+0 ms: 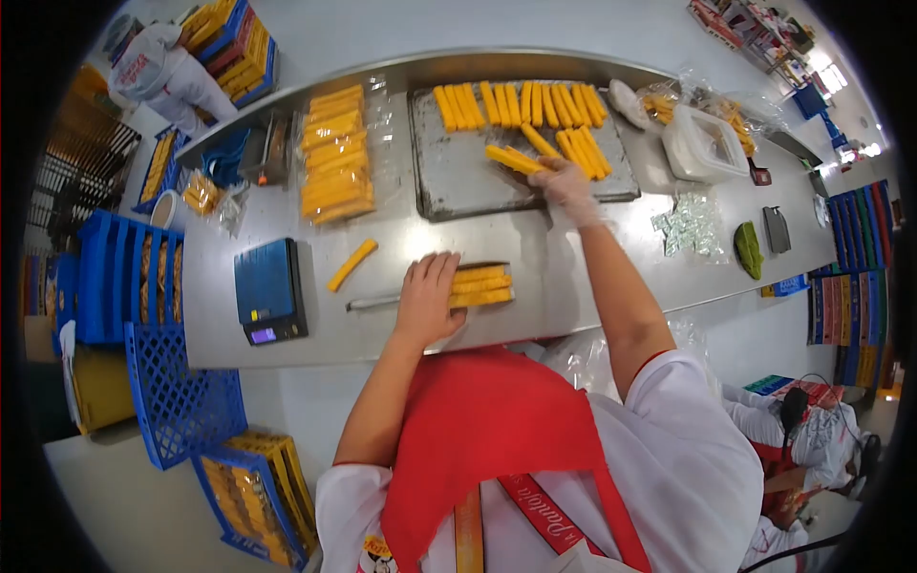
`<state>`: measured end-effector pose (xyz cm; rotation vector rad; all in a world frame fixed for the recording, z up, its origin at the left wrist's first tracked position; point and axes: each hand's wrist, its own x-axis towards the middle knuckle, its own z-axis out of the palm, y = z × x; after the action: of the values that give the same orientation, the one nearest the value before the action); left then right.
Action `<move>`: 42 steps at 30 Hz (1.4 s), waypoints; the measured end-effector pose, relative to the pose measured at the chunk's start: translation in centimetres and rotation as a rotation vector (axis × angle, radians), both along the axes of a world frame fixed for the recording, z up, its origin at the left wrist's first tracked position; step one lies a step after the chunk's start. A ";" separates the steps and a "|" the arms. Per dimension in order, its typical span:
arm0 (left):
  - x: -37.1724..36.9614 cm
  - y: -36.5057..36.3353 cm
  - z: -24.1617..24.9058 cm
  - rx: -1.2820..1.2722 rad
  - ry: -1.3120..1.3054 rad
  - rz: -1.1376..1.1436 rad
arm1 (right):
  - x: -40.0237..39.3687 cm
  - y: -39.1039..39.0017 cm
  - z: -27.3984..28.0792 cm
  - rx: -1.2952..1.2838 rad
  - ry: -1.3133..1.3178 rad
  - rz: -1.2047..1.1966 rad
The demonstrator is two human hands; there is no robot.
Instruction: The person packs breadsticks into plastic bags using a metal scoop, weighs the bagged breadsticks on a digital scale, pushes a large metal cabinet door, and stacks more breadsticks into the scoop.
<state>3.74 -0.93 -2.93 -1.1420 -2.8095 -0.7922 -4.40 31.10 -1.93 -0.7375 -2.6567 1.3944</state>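
Observation:
My bare left hand (pixel 430 298) is closed over a narrow metal trough (pixel 374 303), its fingers curled across the top. Several yellow sticks, like breadsticks (pixel 482 285), lie lengthwise in the trough's right end. Up over the baking tray (pixel 444 181), my right hand (pixel 564 189), in a clear plastic glove, grips a few yellow breadsticks (pixel 514 159). More loose breadsticks (pixel 585 153) lie beside that hand, and a row of them (pixel 521 105) lines the tray's far side. One single breadstick (pixel 352 265) rests on the steel table left of the trough.
Bagged breadsticks (pixel 336 158) are stacked left of the tray. A digital scale (pixel 268 286) stands at the table's left. To the right are a clear plastic tub (pixel 705 148), small packets (pixel 690 227) and a green object (pixel 748 250). Blue crates (pixel 181 392) stand beside the table; other people work nearby.

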 end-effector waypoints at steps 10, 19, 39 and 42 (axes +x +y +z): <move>-0.6 -0.3 0.0 0.037 -0.038 -0.055 | 13.9 -2.1 -1.4 -0.665 0.048 0.409; -1.1 0.5 -0.4 0.086 -0.089 -0.089 | 16.1 -9.6 -1.7 -0.718 0.421 0.174; -0.1 2.1 0.3 -0.114 -0.009 -0.030 | 2.6 5.9 -0.9 0.811 0.130 -0.182; -0.1 2.2 0.3 -0.109 -0.024 -0.014 | 2.0 5.3 -0.1 0.761 -0.050 -0.177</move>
<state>3.59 1.24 -2.65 -1.1748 -2.9001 -0.6661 -2.42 36.36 -2.01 -0.8598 -2.7364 0.2628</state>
